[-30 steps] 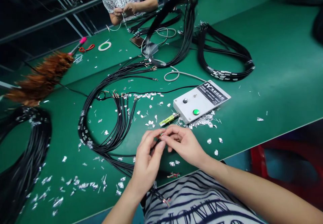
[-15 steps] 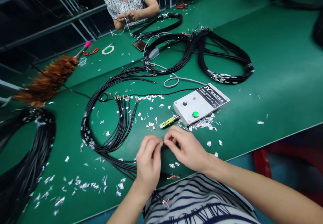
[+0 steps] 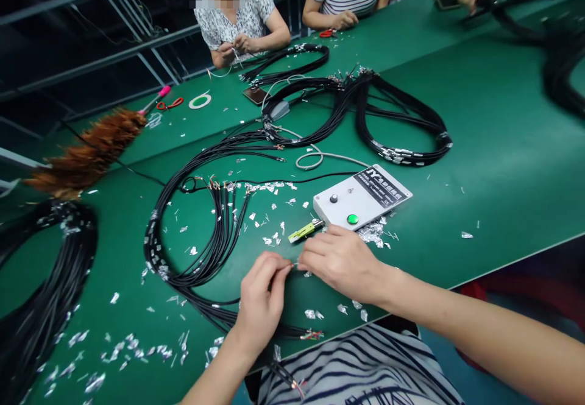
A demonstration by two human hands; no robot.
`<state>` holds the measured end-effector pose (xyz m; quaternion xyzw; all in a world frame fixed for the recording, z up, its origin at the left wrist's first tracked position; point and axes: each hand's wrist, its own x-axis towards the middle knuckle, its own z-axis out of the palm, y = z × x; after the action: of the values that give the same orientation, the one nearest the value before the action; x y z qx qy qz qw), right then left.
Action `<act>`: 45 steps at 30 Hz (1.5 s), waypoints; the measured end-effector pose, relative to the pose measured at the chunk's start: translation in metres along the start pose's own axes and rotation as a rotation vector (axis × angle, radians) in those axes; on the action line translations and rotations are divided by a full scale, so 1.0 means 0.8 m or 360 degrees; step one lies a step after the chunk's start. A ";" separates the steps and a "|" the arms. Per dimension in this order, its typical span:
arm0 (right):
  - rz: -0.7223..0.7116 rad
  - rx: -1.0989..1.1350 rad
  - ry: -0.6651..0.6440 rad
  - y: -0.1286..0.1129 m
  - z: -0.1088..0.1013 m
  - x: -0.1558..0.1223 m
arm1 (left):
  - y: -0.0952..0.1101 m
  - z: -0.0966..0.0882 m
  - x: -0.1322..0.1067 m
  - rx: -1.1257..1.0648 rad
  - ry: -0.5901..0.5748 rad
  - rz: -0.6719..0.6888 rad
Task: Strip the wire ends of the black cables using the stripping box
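My left hand pinches the end of a thin wire between thumb and fingertips. My right hand is closed on the wire's other side, its fingertips a small gap from the left ones. Most of the wire is hidden by my fingers. Just beyond my right hand lies a grey-white control box with a green button, a black knob and a yellow-green clip sticking out of its near side. Black cables run beneath my left hand, and a bunch of stripped cable ends lies at the table edge.
Coiled black cable bundles lie across the green table. Silver foil scraps are scattered around. A brown feather duster, red-handled scissors and a tape roll lie at the far left. Co-workers sit opposite.
My right hand has turned, its fingers more closed, and a short bit of wire now shows between my hands. At the upper right, another person's arm has reached in to a cable coil, which is moving.
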<state>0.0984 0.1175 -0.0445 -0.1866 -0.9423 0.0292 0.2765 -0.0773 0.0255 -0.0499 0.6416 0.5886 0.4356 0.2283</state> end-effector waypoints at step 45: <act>0.0289 -0.0107 -0.0033 0.042 -0.034 -0.005 | -0.021 0.029 0.039 -0.0483 0.0177 -0.0793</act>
<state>0.1270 0.1458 -0.0288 -0.2801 -0.9247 0.0246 0.2566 -0.0696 0.0640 -0.0668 0.4111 0.6677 0.4837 0.3889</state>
